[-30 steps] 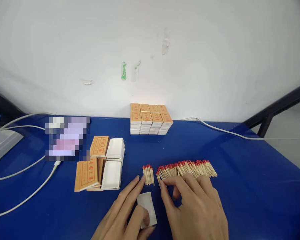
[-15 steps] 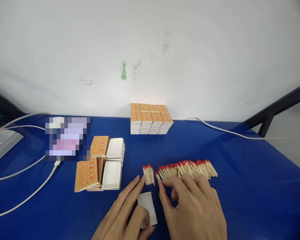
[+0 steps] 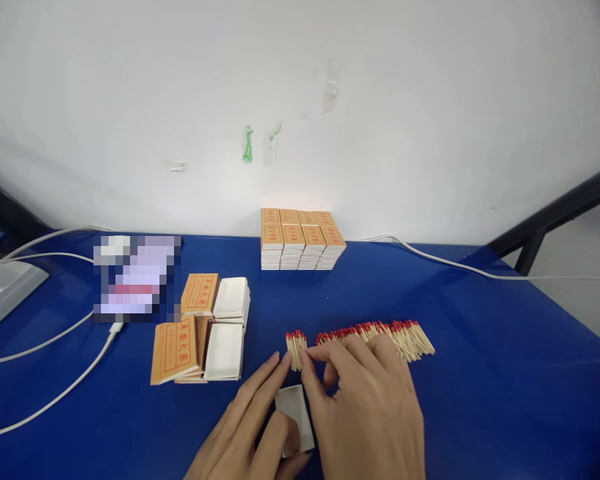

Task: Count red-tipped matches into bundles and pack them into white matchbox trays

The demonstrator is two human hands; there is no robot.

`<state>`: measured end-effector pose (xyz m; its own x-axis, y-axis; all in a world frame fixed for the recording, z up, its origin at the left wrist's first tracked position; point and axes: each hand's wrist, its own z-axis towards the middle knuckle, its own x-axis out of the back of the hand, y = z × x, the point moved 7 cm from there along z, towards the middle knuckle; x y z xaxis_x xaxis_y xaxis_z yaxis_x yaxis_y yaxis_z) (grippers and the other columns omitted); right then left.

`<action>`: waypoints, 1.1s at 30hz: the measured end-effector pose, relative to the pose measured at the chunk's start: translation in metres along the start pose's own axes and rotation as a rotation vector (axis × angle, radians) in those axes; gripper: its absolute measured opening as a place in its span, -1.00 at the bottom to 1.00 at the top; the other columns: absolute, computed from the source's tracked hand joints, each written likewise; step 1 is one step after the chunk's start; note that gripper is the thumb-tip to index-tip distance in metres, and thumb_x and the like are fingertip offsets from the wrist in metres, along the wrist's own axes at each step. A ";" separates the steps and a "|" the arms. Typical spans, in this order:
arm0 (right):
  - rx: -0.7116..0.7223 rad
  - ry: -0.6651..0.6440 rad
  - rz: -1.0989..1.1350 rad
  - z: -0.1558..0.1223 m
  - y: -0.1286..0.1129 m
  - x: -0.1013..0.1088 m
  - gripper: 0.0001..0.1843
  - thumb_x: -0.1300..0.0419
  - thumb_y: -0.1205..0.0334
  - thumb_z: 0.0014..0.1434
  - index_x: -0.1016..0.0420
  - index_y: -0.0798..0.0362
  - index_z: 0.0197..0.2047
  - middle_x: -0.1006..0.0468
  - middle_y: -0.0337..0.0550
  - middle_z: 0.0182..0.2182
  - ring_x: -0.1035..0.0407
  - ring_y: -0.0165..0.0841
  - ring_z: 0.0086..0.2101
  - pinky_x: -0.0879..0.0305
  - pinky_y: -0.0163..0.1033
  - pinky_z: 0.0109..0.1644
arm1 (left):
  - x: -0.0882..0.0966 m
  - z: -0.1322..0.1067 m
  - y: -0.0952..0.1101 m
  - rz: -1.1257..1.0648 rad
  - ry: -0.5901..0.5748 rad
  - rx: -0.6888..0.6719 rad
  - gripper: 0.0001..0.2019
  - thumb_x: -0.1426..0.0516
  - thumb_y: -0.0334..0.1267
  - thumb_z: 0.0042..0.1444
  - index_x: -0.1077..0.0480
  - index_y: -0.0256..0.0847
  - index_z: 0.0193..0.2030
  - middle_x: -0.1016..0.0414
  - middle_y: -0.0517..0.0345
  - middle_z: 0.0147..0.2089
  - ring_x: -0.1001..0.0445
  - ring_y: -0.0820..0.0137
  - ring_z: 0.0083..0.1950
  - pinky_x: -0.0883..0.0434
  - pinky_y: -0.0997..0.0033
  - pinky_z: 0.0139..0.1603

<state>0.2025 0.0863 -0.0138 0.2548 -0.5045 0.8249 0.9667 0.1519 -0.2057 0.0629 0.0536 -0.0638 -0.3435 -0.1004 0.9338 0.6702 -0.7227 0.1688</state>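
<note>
A small bunch of red-tipped matches [image 3: 296,348] lies between my hands. My left hand [image 3: 253,427] has two outstretched fingertips against the bunch's left side. Its curled finger and thumb close on the lower edge of a white matchbox tray [image 3: 291,401], which they partly cover. My right hand [image 3: 365,407] is bent into a pinch, its thumb and forefinger tips at the right side of the bunch. Under and beyond its knuckles spreads a longer row of matches [image 3: 414,339], partly hidden by the fingers.
Orange matchbox sleeves [image 3: 176,348] and white trays [image 3: 224,350] are piled at left. Stacked matchboxes [image 3: 303,237] stand against the wall. A blurred-out phone-like object [image 3: 143,267] and white cables [image 3: 75,400] lie farther left; a plastic bin [image 3: 10,293] sits at the edge.
My right hand has shifted left from the end of the long match row to the small bunch, and the bunch looks squeezed narrower. My left hand and the tray have stayed put.
</note>
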 end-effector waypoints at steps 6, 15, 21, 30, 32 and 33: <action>0.007 0.012 -0.014 -0.001 0.007 0.006 -0.82 -0.34 0.09 0.40 -0.58 -0.10 -0.28 -0.55 -0.22 -0.41 -0.33 -0.18 -0.31 -0.18 -0.08 -0.17 | -0.002 -0.001 0.000 0.003 -0.005 0.012 -0.86 -0.22 -0.23 0.42 -0.32 -0.05 -0.16 -0.32 -0.33 0.58 -0.29 0.02 0.60 -0.59 0.09 0.31; 0.055 0.020 -0.159 -0.016 0.028 0.017 -0.88 -0.30 0.11 0.42 -0.60 -0.07 -0.17 -0.49 -0.25 -0.44 -0.29 -0.21 -0.33 -0.10 -0.12 -0.22 | 0.002 0.000 0.000 -0.013 0.004 0.033 -0.86 -0.20 -0.27 0.43 -0.30 -0.03 -0.16 -0.34 -0.32 0.58 -0.31 0.06 0.60 -0.61 0.18 0.30; 0.035 0.014 -0.165 -0.020 0.023 0.011 -0.88 -0.30 0.13 0.42 -0.62 -0.06 -0.16 -0.54 -0.19 -0.39 -0.30 -0.18 -0.29 -0.11 -0.11 -0.21 | 0.002 0.001 0.001 -0.012 0.011 0.019 -0.86 -0.21 -0.28 0.41 -0.30 -0.03 -0.15 -0.37 -0.33 0.56 -0.33 0.05 0.58 -0.63 0.17 0.28; 0.059 -0.008 -0.166 -0.019 0.021 0.011 -0.85 -0.30 0.16 0.42 -0.57 -0.08 -0.25 -0.51 -0.22 -0.42 -0.32 -0.17 -0.27 -0.09 -0.10 -0.20 | 0.000 0.001 0.000 -0.005 0.001 0.027 -0.84 -0.22 -0.29 0.40 -0.29 -0.04 -0.16 -0.34 -0.34 0.58 -0.30 0.04 0.60 -0.61 0.15 0.30; 0.052 0.021 -0.159 -0.018 0.020 0.013 -0.87 -0.29 0.13 0.43 -0.58 -0.08 -0.19 -0.51 -0.21 -0.41 -0.31 -0.18 -0.29 -0.11 -0.10 -0.20 | 0.000 0.001 0.000 -0.004 0.006 0.028 -0.84 -0.22 -0.29 0.41 -0.29 -0.04 -0.16 -0.35 -0.33 0.57 -0.31 0.05 0.60 -0.62 0.15 0.30; 0.045 0.035 -0.161 -0.017 0.020 0.014 -0.87 -0.28 0.11 0.44 -0.59 -0.07 -0.17 -0.52 -0.19 -0.40 -0.30 -0.18 -0.29 -0.11 -0.10 -0.20 | 0.000 0.001 0.000 -0.004 0.008 0.025 -0.85 -0.22 -0.28 0.41 -0.30 -0.04 -0.16 -0.36 -0.32 0.57 -0.31 0.05 0.60 -0.62 0.15 0.29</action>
<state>0.2258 0.0681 -0.0157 0.0981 -0.5543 0.8265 0.9934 0.1044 -0.0479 0.0637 0.0544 -0.0630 -0.3511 -0.1033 0.9306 0.6853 -0.7056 0.1802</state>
